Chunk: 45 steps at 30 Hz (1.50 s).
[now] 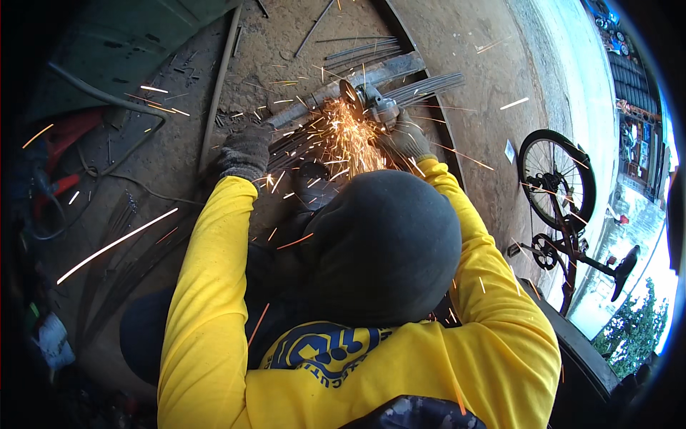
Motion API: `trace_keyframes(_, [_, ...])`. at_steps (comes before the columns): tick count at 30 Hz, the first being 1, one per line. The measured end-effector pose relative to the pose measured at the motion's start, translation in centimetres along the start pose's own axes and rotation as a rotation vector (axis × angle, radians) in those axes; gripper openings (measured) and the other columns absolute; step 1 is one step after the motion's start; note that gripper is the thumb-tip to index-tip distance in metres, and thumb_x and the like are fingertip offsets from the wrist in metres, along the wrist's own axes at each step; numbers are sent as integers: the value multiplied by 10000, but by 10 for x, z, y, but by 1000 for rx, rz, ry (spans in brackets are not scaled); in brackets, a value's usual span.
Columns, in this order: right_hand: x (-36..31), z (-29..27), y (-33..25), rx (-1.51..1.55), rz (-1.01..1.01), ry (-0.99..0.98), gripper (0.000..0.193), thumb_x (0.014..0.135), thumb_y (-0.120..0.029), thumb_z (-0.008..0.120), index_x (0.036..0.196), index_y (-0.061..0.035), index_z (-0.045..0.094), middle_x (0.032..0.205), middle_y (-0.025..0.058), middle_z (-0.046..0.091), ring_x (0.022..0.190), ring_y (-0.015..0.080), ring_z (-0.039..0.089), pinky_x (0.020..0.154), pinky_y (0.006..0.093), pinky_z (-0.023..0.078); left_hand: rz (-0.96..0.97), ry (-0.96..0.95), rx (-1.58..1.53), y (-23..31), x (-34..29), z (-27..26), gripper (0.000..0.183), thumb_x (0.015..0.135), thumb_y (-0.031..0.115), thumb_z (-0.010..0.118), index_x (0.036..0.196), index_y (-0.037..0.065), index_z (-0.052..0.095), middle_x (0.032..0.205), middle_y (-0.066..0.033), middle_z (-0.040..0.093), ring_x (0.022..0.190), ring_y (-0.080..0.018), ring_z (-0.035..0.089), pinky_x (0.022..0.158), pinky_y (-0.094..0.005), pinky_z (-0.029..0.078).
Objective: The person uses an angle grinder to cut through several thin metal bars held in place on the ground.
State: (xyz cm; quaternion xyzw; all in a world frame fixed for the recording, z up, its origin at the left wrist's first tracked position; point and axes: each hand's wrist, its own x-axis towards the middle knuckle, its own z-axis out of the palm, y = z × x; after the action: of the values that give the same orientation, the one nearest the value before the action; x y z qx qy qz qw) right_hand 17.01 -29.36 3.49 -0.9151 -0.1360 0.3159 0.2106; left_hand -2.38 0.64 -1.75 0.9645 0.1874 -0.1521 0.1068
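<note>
My right hand (406, 139), in a light knit glove, is wrapped round an angle grinder (384, 109). Its dark disc (350, 96) stands on edge against a bundle of thin steel rods (427, 87), and orange sparks (349, 139) spray from the contact toward me. In a grey glove, my left hand (245, 151) is closed at the left end of the rods; its fingertips are partly hidden. A flat grey metal bar (389, 69) runs slantwise beside the rods, its left end close to my left hand. A dark rounded covering (389, 247) hides the space below the sparks.
A long metal bar (220, 86) and loose rods (364, 50) lie on the brown ground. A dark steel edge (439, 107) crosses at right. A bicycle (557, 193) stands farther right. At left are a cable (107, 93), red-handled tools (66, 186) and a paintbrush (56, 342).
</note>
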Motion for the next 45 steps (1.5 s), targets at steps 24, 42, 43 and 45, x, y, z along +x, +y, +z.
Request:
trace_keyframes(24, [12, 10, 11, 29, -59, 30, 898, 737, -432, 859, 1424, -4, 471, 1315, 297, 645, 1261, 437, 611, 1056, 453, 494, 35, -42, 173, 4, -2, -6, 293, 1039, 274, 486, 1118, 136, 732, 1085, -170, 744, 1007, -365, 735, 817, -510, 587])
trace_keyframes(42, [-36, -16, -21, 186, 150, 54, 891, 668, -361, 857, 1407, -21, 492, 1296, 237, 666, 1200, 380, 658, 1048, 429, 505, 92, 0, 196, 0, -4, -11, 278, 1052, 285, 478, 1179, 166, 694, 1106, -151, 715, 990, -374, 726, 812, -517, 584])
trace_keyframes(43, [-37, -17, -20, 137, 163, 57, 888, 668, -360, 859, 1405, -23, 496, 1296, 232, 667, 1196, 376, 661, 1046, 429, 507, 91, -15, 194, 0, -2, -12, 270, 1042, 272, 487, 1182, 164, 692, 1116, -149, 710, 994, -370, 725, 815, -517, 583])
trace_keyframes(45, [-38, -16, -21, 94, 173, 60, 887, 667, -358, 863, 1403, -25, 498, 1294, 226, 670, 1192, 373, 663, 1044, 428, 508, 96, -36, 179, -1, 1, -11, 259, 1023, 246, 507, 1187, 161, 688, 1135, -146, 701, 1003, -363, 723, 819, -516, 580])
